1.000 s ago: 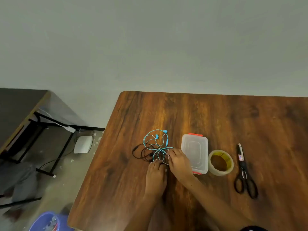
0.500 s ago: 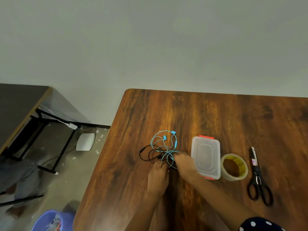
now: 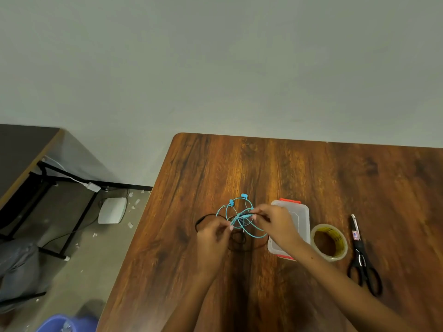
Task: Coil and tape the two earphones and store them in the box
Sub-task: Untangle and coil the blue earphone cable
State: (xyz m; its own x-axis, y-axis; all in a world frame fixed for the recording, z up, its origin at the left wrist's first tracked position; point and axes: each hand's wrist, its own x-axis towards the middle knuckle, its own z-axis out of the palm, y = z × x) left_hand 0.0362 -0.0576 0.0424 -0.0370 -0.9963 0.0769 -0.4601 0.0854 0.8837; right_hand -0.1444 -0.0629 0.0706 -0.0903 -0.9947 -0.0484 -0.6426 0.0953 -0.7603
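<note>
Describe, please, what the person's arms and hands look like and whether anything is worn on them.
Both forearms are bare to the bottom edge of the head view. The left hand and the right hand show no gloves, rings, watch or bracelet. No sleeve is visible on either arm. Some fingernails look pale.

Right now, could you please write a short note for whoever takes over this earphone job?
Left hand and right hand both pinch the blue earphone cable, lifted over the black earphone on the table.
Box, lid on, lies beside the tape roll and scissors.
Done: nothing coiled or taped.
Left: untangle, coil, tape both, box them.
</note>
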